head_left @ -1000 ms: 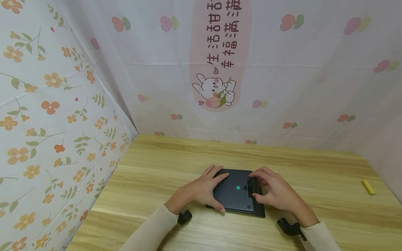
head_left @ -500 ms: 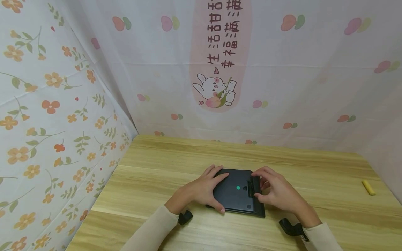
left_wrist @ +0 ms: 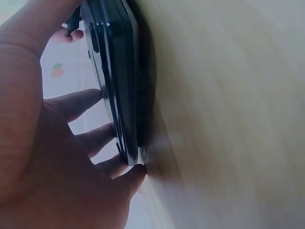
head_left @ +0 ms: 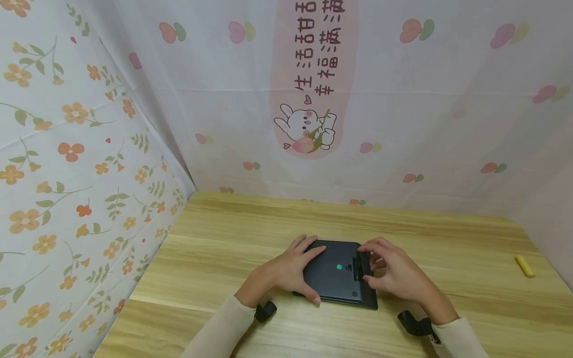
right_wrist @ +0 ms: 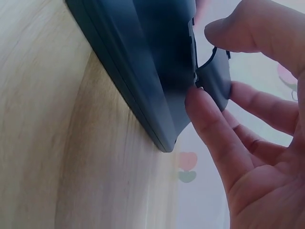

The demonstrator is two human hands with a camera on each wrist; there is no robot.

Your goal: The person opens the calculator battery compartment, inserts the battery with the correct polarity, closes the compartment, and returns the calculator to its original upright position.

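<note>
A black calculator (head_left: 331, 278) lies face down on the wooden table, a green dot on its back and its battery compartment (head_left: 357, 269) uncovered near the right edge. My left hand (head_left: 291, 268) is spread over its left end, fingers fairly straight, fingertips on the back and at the far edge, thumb toward the near edge. At the right end, my right hand (head_left: 394, 271) holds a small curved black battery cover (right_wrist: 217, 76) between its fingers, close beside the compartment. The thumb and one finger of that hand stay at the compartment's edge.
A small yellow cylinder (head_left: 525, 267) lies at the right of the table (head_left: 241, 219). Printed cloth hangs behind the table and along its left side. Black camera mounts (head_left: 414, 324) sit on both wrists.
The right hand has drawn slightly to the right, bringing the battery cover off the compartment, which shows more plainly. The left hand and the calculator hold their place.
</note>
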